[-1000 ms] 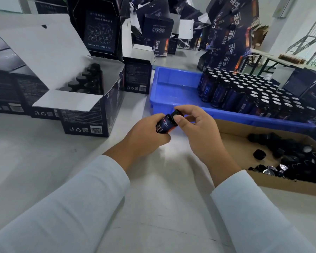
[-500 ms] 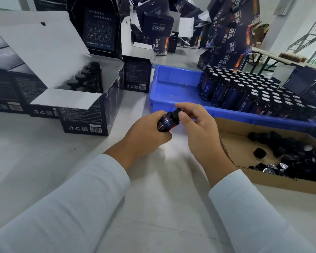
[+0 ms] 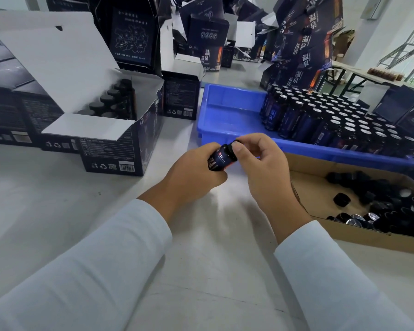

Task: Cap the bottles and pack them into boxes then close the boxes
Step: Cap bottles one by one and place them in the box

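A small dark bottle [image 3: 219, 158] with a blue and red label is gripped by my left hand [image 3: 191, 173] above the white table, tilted to the upper right. My right hand [image 3: 261, 163] pinches the black cap [image 3: 234, 145] on the bottle's neck with thumb and fingertips. To the left stands an open dark box [image 3: 120, 142] with capped bottles [image 3: 110, 101] inside and its white lid raised. A blue tray [image 3: 225, 111] behind my hands holds many uncapped bottles [image 3: 332, 120] on its right side. A flat cardboard box [image 3: 308, 185] at the right holds loose black caps [image 3: 380, 199].
Closed dark boxes [image 3: 7, 115] line the far left. More dark cartons [image 3: 179, 96] stand open or stacked at the back, and a pile of them [image 3: 304, 44] rises behind the tray. White table [image 3: 201, 271] lies in front of my hands.
The bottle stays in my left hand while my right hand's fingers have shifted around the cap. Both hands sit slightly higher and nearer the blue tray.
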